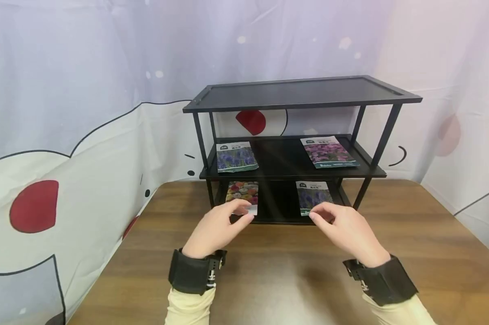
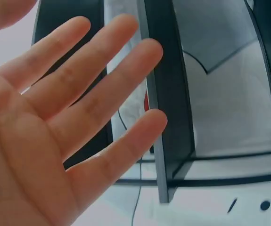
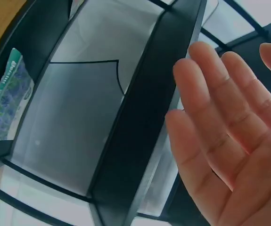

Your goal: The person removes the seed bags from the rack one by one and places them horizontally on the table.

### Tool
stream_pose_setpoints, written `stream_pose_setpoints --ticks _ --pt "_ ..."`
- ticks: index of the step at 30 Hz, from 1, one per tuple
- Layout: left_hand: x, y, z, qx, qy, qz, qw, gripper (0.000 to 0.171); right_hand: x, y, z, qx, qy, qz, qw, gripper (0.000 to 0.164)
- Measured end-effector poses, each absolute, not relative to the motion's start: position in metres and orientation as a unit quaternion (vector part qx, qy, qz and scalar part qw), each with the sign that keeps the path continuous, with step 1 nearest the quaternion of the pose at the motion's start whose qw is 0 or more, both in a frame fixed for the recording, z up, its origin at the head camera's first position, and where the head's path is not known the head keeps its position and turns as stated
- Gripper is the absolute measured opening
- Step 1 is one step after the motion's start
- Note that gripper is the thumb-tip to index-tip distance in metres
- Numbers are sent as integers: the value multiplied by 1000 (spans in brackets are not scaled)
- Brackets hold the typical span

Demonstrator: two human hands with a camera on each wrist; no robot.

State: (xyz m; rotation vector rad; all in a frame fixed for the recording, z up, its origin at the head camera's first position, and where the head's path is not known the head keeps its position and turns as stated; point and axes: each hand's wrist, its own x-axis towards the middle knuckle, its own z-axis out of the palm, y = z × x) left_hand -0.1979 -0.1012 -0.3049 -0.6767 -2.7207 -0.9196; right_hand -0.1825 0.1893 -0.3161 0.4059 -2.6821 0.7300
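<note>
My left hand hovers in front of the rack's lowest shelf, fingers loosely bent and holding nothing. Its fingertips overlap a seed packet with multicoloured flowers in the head view. Across from it, my right hand is held up likewise, also with nothing in it. Just behind its fingertips lies a seed packet with purple-blue flowers. Both wrist views show spread, bare fingers before the black shelves. The right wrist view also catches a flower seed packet at its left side.
A black three-tier rack stands on the wooden table. Its middle shelf bears a blue-flower packet at left and a pink-flower packet at right. A patterned cloth hangs behind and along the sides.
</note>
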Motion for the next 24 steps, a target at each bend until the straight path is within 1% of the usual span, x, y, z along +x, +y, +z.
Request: stream_pose_setpoints --ticks 3,8,11,15,20,22,24 --pt "-202 -114 -299 -222 -921 -302 106 30 -190 181 -310 162 -938 252 176 17" --pt "-216 -136 -295 -213 -915 -308 149 27 -201 168 -297 187 -937 240 174 17" --pt "-223 -146 -295 -210 -908 -324 161 26 -207 161 -290 197 -936 237 168 17" --pt "-231 -154 -293 -213 -891 -372 149 25 -216 150 -280 203 -936 236 162 18" --pt "-250 -162 -289 -203 -839 -495 103 30 -235 136 -266 209 -935 250 144 19" --pt "-259 -162 -287 -190 -821 -529 98 32 -244 131 -261 211 -933 262 130 19" --pt "-267 -160 -284 -177 -820 -533 107 33 -254 127 -257 214 -929 280 111 20"
